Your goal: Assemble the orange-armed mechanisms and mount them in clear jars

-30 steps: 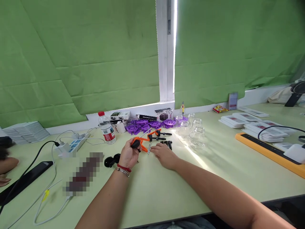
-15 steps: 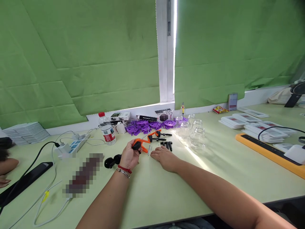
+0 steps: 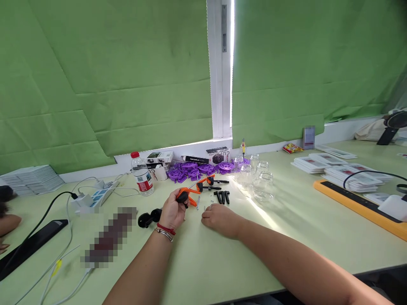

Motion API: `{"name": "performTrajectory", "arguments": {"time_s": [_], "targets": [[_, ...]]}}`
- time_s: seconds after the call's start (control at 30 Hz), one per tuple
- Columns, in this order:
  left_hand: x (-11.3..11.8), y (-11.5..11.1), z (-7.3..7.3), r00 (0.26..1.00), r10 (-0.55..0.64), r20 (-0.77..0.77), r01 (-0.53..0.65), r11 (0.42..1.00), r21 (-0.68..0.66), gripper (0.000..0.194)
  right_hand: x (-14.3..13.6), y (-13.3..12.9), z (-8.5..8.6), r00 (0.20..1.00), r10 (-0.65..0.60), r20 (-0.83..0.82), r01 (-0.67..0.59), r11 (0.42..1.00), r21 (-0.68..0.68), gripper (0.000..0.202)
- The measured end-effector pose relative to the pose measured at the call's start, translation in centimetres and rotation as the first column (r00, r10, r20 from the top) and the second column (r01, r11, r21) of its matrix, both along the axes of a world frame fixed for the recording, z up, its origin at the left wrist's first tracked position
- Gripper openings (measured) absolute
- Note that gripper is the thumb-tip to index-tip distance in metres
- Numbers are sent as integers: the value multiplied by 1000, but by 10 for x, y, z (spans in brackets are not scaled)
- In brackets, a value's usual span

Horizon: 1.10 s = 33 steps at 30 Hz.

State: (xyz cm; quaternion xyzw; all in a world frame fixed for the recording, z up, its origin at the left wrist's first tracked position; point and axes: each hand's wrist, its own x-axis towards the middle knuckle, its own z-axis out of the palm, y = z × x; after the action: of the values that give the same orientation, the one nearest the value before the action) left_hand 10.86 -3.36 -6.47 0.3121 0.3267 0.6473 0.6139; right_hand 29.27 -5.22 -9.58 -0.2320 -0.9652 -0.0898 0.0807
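Observation:
My left hand [image 3: 173, 212] is closed around an orange and black clamp-like part [image 3: 190, 201], which has a rounded black end by the thumb. To its right, my right hand [image 3: 221, 220] rests low over the table with curled fingers. A thin metal pin [image 3: 204, 208] stands out at its fingertips, the rest of it hidden. Another metal pin [image 3: 198, 202] lies between the two hands. Just beyond are more orange and black pieces [image 3: 208, 186] with black rods, and several short black handles [image 3: 221, 197]. Round black parts [image 3: 149, 218] lie left of my left hand.
Purple plastic pieces [image 3: 193, 170] and small boxes [image 3: 160, 157] line the back. Glass jars [image 3: 263, 186] stand at right, a water bottle [image 3: 141, 174] at left. A power strip [image 3: 101, 195] with cables, an orange bar [image 3: 359, 207] and white stacks [image 3: 352, 177] flank the table.
My right hand has drawn slightly down and toward me, its fingers now curled, with one of the two metal pins at its fingertips. The left hand keeps its hold nearly unmoved.

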Motion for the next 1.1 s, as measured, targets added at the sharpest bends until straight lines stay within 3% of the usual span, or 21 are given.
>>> {"name": "performTrajectory", "arguments": {"time_s": [0.13, 0.3, 0.37, 0.43, 0.5, 0.6, 0.67, 0.73, 0.8, 0.9, 1.1], "targets": [[0, 1, -2, 1000, 2, 2, -2, 1000, -20, 10, -9, -16, 1, 988, 113, 109, -133, 970, 202, 19], [3, -2, 0, 1000, -13, -2, 13, 999, -41, 10, -15, -27, 2, 981, 180, 72, -193, 942, 275, 15], [6, -5, 1, 999, -38, -8, 38, 998, -58, 11, -14, -28, 5, 981, 196, -10, -184, 936, 299, 16], [11, -10, 2, 996, -88, -10, 87, 994, -68, 13, -10, -27, 11, 952, 213, -221, -136, 938, 319, 17], [17, -16, 2, 989, -148, -11, 147, 987, -61, 16, -5, -28, 21, 821, 201, -535, -53, 959, 278, 17], [27, -23, -1, 964, -260, -54, 258, 965, -42, 23, 3, -30, 37, 453, -5, -891, 61, 998, 26, 15], [33, -28, -5, 941, -324, -98, 322, 946, -37, 25, 7, -29, 43, 245, -186, -952, 48, 983, -179, 11], [38, -31, -8, 916, -379, -133, 377, 925, -44, 27, 8, -27, 44, 137, -314, -940, -23, 947, -320, 8], [42, -35, -11, 888, -431, -161, 427, 902, -56, 29, 8, -24, 42, 121, -388, -914, -88, 913, -399, 8], [45, -38, -13, 856, -479, -195, 475, 877, -66, 30, 6, -21, 37, 183, -431, -884, -117, 883, -455, 10], [47, -42, -11, 832, -510, -217, 508, 859, -73, 31, 7, -24, 36, 268, -410, -872, -69, 894, -442, 9]]}}
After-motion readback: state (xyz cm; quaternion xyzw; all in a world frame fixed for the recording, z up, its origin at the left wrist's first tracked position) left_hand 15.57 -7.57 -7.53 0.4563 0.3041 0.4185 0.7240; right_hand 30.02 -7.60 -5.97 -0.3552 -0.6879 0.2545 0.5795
